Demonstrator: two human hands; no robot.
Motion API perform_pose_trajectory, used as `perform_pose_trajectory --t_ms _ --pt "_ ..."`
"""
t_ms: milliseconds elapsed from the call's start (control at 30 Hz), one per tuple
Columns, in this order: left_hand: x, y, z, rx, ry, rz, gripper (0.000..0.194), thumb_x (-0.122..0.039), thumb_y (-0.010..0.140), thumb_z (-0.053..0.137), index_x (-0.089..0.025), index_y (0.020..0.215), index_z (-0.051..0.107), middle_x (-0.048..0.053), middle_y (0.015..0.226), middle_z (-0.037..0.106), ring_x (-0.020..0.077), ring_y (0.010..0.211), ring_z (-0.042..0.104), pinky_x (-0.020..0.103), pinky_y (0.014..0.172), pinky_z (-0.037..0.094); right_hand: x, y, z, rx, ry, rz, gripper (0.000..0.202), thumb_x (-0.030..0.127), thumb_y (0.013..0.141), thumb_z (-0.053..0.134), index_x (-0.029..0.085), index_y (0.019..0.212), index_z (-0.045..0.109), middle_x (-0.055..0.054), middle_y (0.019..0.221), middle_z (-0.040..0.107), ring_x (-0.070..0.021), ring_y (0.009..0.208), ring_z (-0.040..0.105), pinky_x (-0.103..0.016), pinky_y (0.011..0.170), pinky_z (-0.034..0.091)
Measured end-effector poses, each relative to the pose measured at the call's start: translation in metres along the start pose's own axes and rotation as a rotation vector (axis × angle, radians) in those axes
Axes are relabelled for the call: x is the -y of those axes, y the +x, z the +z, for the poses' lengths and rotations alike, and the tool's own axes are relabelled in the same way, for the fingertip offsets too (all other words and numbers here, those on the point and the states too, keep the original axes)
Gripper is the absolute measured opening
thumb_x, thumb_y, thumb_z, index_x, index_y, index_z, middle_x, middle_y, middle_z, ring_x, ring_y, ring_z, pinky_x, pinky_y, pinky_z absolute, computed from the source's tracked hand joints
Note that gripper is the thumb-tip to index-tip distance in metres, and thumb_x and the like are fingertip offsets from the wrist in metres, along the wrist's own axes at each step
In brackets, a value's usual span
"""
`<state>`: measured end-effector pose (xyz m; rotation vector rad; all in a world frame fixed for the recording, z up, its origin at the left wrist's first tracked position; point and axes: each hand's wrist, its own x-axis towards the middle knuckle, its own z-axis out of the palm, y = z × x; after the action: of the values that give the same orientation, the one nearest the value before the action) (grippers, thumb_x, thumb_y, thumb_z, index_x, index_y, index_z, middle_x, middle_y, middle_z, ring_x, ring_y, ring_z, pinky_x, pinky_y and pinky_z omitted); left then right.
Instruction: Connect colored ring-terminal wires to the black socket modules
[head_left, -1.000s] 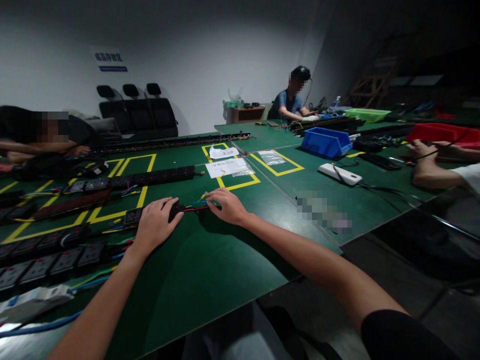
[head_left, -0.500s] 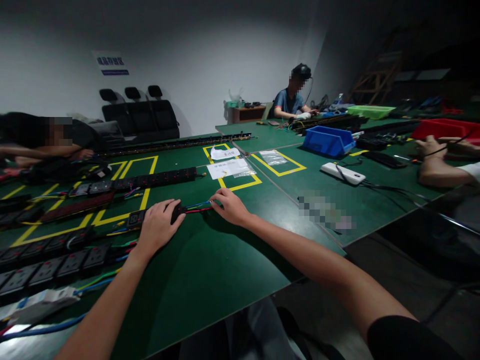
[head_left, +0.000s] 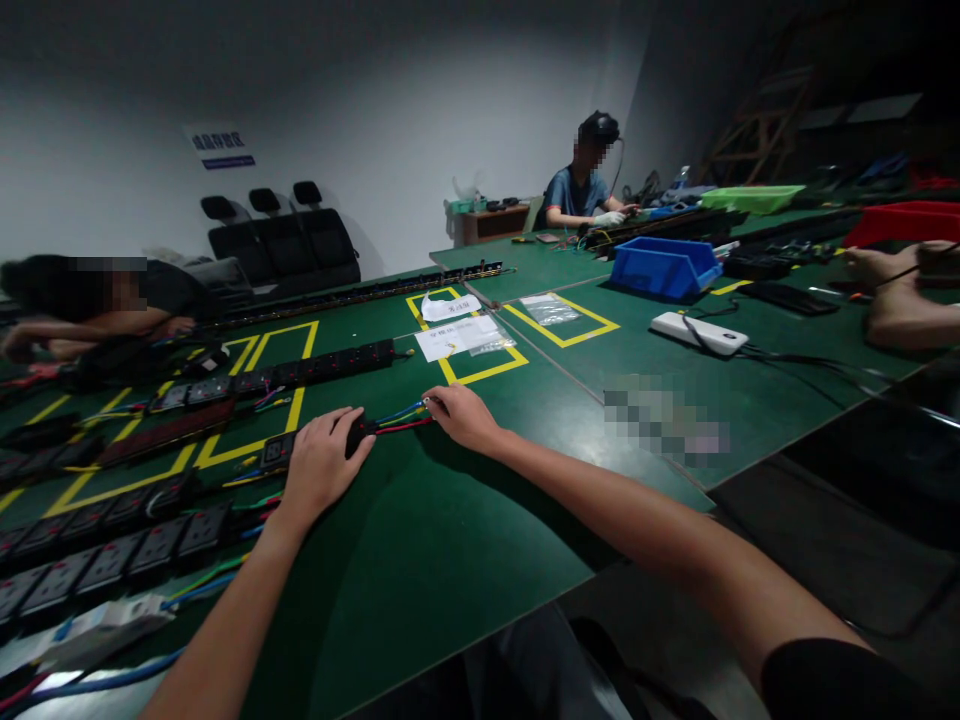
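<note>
My left hand lies over a short black socket strip on the green table, its fingers curled round the strip and hiding its middle. Blue, yellow-green and red wires leave the strip's right end. My right hand pinches the far ends of these wires, thumb and fingertips together. Just which wires are in the pinch is hard to see. A longer black socket strip lies behind my left hand.
More socket strips lie at the left by my forearm. Paper labels and yellow tape rectangles mark the table. A white power strip and blue bin stand right. Other people sit at the left, back and right.
The view has shifted slightly. Both my hands keep their holds on the strip and the wires, with the wires still stretched between them.
</note>
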<state>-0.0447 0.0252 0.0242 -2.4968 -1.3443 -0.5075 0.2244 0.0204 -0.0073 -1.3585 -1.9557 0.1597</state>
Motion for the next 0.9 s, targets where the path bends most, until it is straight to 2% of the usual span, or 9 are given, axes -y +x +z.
perform_pose_trajectory --t_ms 133,233,467,633,800,900 --pt "0.0 -0.001 0.002 -0.01 0.002 -0.008 0.052 -0.049 0.1 0.047 -0.014 0.137 0.058 0.017 0.133 0.064 0.0338 0.123 0.058 0.051 0.104 0.046 -0.006 0.006 0.008 -0.067 0.081 -0.009 0.017 0.019 0.099 0.057 0.017 0.105 0.073 -0.009 0.103 0.074 -0.0199 0.095 0.063 -0.031 0.084 0.045" --pt "0.0 -0.001 0.003 -0.015 0.001 -0.01 0.052 -0.049 0.1 0.048 -0.014 0.137 0.058 0.017 0.133 0.064 0.0332 0.123 0.058 0.05 0.104 0.045 -0.008 0.007 0.01 -0.076 0.16 -0.006 0.018 0.017 0.098 0.058 0.017 0.107 0.073 -0.008 0.103 0.076 -0.0181 0.089 0.066 -0.03 0.081 0.046" --pt "-0.001 -0.002 0.004 -0.026 -0.017 -0.02 0.049 -0.047 0.099 0.05 -0.016 0.136 0.059 0.015 0.133 0.064 0.0328 0.123 0.058 0.051 0.105 0.045 -0.007 0.003 0.009 -0.064 0.259 0.083 0.02 0.019 0.095 0.061 0.017 0.114 0.064 -0.001 0.079 0.072 -0.0149 0.068 0.063 -0.026 0.064 0.042" --pt "0.0 -0.003 0.005 -0.033 -0.029 -0.026 0.048 -0.046 0.099 0.051 -0.016 0.137 0.059 0.015 0.133 0.063 0.033 0.123 0.058 0.051 0.105 0.044 -0.006 0.003 0.007 -0.061 0.202 0.061 0.013 0.018 0.091 0.058 0.018 0.104 0.06 -0.001 0.079 0.068 -0.0156 0.071 0.063 -0.026 0.067 0.042" --pt "0.0 -0.004 0.006 -0.035 -0.041 -0.034 0.048 -0.046 0.1 0.052 -0.016 0.137 0.059 0.015 0.133 0.063 0.0323 0.123 0.058 0.051 0.106 0.044 0.0 -0.004 0.0 -0.022 0.043 -0.028 0.031 0.021 0.082 0.063 0.019 0.112 0.056 -0.006 0.098 0.068 -0.0195 0.086 0.062 -0.029 0.075 0.045" --pt "0.001 -0.004 0.007 -0.037 -0.044 -0.035 0.047 -0.046 0.099 0.053 -0.018 0.137 0.059 0.015 0.133 0.064 0.0323 0.123 0.058 0.052 0.107 0.044 0.004 -0.006 -0.002 0.023 -0.036 -0.034 0.035 0.023 0.082 0.065 0.019 0.115 0.055 -0.007 0.102 0.067 -0.0201 0.086 0.061 -0.03 0.077 0.045"
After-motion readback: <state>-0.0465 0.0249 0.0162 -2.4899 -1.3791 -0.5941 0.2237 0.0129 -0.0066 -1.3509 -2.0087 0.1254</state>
